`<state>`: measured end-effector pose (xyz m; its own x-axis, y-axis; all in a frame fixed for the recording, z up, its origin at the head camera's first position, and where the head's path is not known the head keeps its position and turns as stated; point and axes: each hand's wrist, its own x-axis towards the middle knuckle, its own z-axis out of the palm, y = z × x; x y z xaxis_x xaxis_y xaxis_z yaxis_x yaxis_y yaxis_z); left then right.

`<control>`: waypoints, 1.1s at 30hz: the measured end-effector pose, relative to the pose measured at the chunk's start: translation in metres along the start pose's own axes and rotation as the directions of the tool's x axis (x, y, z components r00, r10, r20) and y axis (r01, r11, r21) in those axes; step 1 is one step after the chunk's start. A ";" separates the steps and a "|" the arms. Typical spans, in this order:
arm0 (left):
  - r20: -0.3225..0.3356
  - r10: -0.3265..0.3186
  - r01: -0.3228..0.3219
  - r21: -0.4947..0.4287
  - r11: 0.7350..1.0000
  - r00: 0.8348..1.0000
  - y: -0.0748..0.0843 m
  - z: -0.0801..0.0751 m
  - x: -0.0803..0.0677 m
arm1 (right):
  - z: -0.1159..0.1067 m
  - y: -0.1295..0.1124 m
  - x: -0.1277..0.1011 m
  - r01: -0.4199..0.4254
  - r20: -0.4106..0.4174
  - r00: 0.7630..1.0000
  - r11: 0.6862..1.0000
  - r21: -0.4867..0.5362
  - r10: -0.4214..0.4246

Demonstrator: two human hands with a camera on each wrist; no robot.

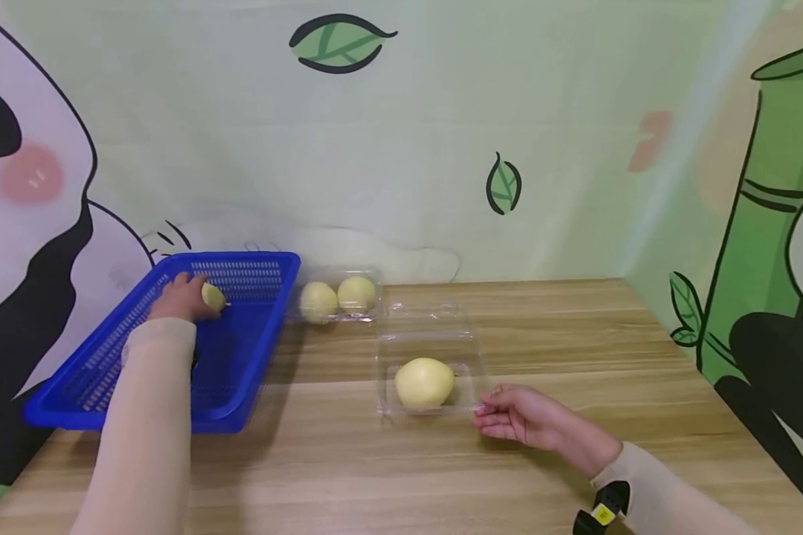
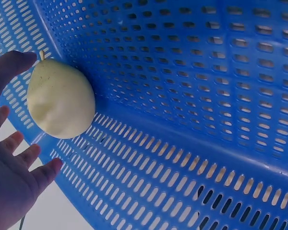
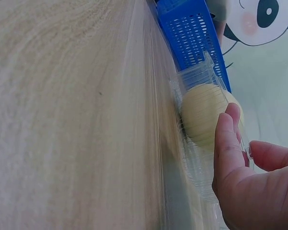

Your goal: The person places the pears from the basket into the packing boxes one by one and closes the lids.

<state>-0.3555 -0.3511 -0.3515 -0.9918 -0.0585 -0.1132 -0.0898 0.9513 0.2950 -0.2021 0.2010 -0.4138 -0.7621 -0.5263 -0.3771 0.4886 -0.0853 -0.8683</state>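
A: Where's the L hand (image 1: 182, 296)?

B: In the blue basket (image 1: 254, 261), far end. Its fingers (image 2: 12, 64) are spread wide round a yellow pear (image 2: 61, 98), w/ the thumb on the stem end. Looks like it's just touching, not squeezing yet.

A: And the R hand (image 1: 525, 420)?

B: Low on the table (image 1: 542, 327), fingers (image 3: 229, 139) loose and mostly straight, tips on the edge of the clear box (image 1: 430, 349). Box is open, w/ one pear (image 1: 424, 383) inside.

A: Any more fruit?

B: Two more pears (image 1: 337, 297) in another clear box (image 1: 337, 293), just beside the basket.

A: How to do this bit well?

B: I think: curl fingers soft round the fat part of the basket pear, not the stem. Lift slow so it doesn't bump the wall. R hand should keep that box from sliding.
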 end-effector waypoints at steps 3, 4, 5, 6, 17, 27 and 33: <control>0.031 -0.007 0.006 0.010 1.000 1.000 0.002 0.000 0.001 | -0.001 0.001 -0.001 0.001 0.006 1.000 1.000 0.003 -0.001; 0.041 -0.010 0.009 0.013 1.000 0.999 0.002 -0.001 0.000 | -0.001 0.000 -0.001 0.001 0.007 1.000 1.000 0.002 -0.001; 0.051 -0.017 0.016 0.013 1.000 0.999 0.002 -0.001 0.000 | -0.001 0.000 -0.001 0.001 0.007 1.000 1.000 -0.001 -0.001; 0.062 -0.023 0.023 0.015 1.000 0.998 0.001 -0.002 0.000 | -0.001 0.000 -0.001 0.002 0.006 1.000 1.000 -0.005 -0.002; 0.101 -0.069 0.070 -0.014 0.997 0.993 0.000 -0.002 0.003 | -0.001 -0.001 -0.001 0.001 0.003 1.000 1.000 -0.018 -0.001; 0.097 -0.084 0.086 -0.013 0.996 0.992 0.002 0.003 0.004 | -0.003 -0.002 -0.001 0.002 0.001 1.000 1.000 -0.029 -0.002; 0.103 -0.081 0.085 -0.037 0.996 0.991 -0.003 0.008 0.010 | -0.004 -0.002 -0.002 -0.003 -0.006 1.000 1.000 -0.030 0.003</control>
<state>-0.3643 -0.3527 -0.3609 -0.9666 -0.1040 -0.2343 -0.1775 0.9310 0.3189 -0.2031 0.2055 -0.4130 -0.7631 -0.5215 -0.3817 0.4782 -0.0583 -0.8763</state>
